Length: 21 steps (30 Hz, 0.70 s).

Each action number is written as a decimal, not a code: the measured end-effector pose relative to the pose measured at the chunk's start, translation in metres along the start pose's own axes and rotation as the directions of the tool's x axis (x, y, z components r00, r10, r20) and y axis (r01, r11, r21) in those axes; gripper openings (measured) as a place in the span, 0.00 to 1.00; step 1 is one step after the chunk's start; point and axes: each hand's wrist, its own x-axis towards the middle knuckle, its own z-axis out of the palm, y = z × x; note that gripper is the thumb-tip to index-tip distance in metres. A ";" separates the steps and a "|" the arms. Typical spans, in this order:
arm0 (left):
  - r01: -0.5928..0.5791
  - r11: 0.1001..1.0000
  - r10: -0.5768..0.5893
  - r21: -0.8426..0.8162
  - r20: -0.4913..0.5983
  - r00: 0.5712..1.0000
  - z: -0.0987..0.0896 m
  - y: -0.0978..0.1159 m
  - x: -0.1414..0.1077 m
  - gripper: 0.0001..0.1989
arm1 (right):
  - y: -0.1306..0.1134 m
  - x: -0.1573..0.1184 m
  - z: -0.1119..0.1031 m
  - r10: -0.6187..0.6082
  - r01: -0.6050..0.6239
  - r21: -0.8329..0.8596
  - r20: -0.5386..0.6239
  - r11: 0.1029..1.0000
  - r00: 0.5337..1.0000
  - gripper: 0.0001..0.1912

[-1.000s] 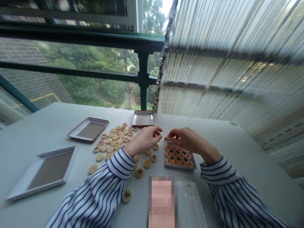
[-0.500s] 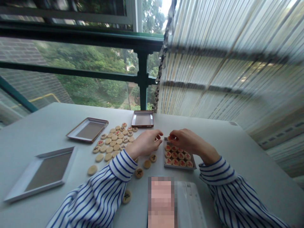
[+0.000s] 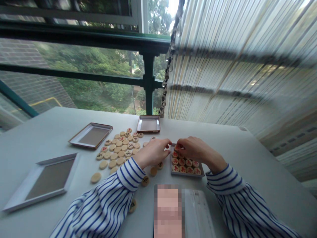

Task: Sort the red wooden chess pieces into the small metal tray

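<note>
Rows of round wooden pieces with red characters fill the near part of a small grey box. Over the far end of this box is my right hand, its fingers closed on a red-marked piece at the far left corner. My left hand hovers just left of the box, fingers curved and apart, with nothing seen between them. Beneath and left of it, loose wooden pieces lie spread on the white table, some blank side up, some showing black or red characters.
A brown-rimmed tray and a smaller one stand at the back. A grey-white box part lies at the left. At the near edge are a pixelated object and a translucent case.
My right hand has lowered slightly, bringing its piece down into the box's far left corner. My left hand has shifted a little to the right.
</note>
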 end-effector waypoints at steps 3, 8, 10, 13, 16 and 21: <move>-0.009 1.000 0.008 0.015 0.009 1.000 0.001 0.001 0.000 0.16 | -0.001 0.000 0.001 0.004 -0.004 -0.034 -0.002 0.999 1.000 0.15; -0.011 0.999 0.010 0.039 0.014 1.000 0.001 0.002 -0.001 0.17 | -0.004 0.000 0.003 0.002 -0.003 -0.082 -0.017 0.997 1.000 0.16; -0.013 0.999 0.012 0.042 0.019 1.000 0.001 0.004 -0.001 0.17 | -0.005 -0.001 0.002 0.004 -0.006 -0.089 -0.020 0.996 1.000 0.17; -0.007 0.999 0.006 0.045 0.020 1.000 0.001 0.006 -0.001 0.17 | -0.007 -0.001 0.001 0.019 -0.020 -0.093 -0.006 0.995 1.000 0.17; 0.001 0.999 -0.002 0.038 0.036 0.999 0.001 0.006 -0.001 0.18 | -0.008 0.000 0.001 0.027 -0.026 -0.099 0.010 0.995 1.000 0.17; 0.004 0.997 -0.007 0.074 0.047 0.999 0.002 0.006 -0.001 0.18 | -0.010 0.001 0.002 0.026 -0.024 -0.111 0.016 0.994 1.000 0.17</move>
